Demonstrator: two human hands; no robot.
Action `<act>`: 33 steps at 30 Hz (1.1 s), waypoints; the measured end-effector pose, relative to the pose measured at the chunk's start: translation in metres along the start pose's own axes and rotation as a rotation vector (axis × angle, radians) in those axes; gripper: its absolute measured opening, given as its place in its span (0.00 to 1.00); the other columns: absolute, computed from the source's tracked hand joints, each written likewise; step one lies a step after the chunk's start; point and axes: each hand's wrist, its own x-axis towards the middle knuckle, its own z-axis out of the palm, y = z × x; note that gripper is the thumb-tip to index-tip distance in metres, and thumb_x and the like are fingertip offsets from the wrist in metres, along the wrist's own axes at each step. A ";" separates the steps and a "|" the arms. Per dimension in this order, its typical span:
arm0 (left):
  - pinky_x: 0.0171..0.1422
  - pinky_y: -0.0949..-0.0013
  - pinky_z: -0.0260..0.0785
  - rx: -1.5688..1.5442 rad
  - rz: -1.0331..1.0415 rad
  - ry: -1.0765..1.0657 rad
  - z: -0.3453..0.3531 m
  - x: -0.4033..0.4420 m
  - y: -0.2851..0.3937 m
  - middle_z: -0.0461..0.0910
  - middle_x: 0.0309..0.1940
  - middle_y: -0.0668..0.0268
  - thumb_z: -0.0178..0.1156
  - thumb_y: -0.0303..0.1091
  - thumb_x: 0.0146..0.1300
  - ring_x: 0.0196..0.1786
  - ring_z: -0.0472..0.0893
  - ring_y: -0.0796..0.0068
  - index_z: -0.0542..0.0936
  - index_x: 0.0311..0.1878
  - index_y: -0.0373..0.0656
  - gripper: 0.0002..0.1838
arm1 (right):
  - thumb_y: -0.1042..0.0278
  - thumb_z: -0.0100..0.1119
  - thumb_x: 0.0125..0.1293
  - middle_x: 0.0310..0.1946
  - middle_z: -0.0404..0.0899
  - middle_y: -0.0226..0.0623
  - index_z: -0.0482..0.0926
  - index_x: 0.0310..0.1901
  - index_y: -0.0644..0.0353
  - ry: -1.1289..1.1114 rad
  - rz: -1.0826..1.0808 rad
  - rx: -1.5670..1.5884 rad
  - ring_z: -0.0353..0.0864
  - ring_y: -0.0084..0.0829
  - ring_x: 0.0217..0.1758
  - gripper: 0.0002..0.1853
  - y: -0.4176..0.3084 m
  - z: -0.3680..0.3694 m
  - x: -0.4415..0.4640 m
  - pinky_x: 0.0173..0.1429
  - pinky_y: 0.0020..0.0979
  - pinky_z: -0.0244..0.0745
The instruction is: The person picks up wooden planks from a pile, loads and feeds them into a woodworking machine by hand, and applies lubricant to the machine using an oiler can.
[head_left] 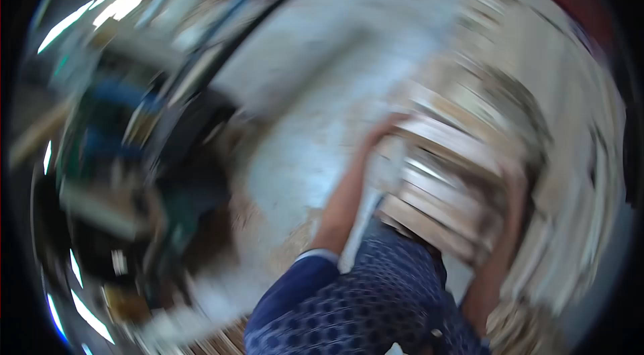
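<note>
Motion blur smears the whole view. My left hand (390, 123) is at the left end of a pale wooden board (453, 142), its fingers curled over the edge. At the board's right end my right hand (515, 177) presses against it, fingers blurred. Below the board and close to my body, a stack of wooden pieces (436, 211) shows as pale layers with dark gaps. Whether the held board rests on this stack or is raised off it, I cannot tell. More wooden pieces (479, 96) lie just beyond my hands.
Along the right side runs a long pile of pale boards (563, 113). The worn grey floor (302, 120) stretches through the middle. Dark machinery (188, 140) stands on the left, with a long dark bar (268, 13) above it. Something red (577, 3) is at the upper right.
</note>
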 end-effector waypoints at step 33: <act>0.77 0.59 0.67 -0.939 1.070 0.238 -0.046 -0.323 -0.008 0.70 0.70 0.59 0.87 0.39 0.44 0.73 0.71 0.64 0.47 0.83 0.44 0.70 | 0.66 0.83 0.22 0.53 0.74 0.51 0.68 0.66 0.63 -0.420 -1.023 -0.346 0.74 0.57 0.58 0.58 -0.272 0.110 -0.230 0.63 0.49 0.70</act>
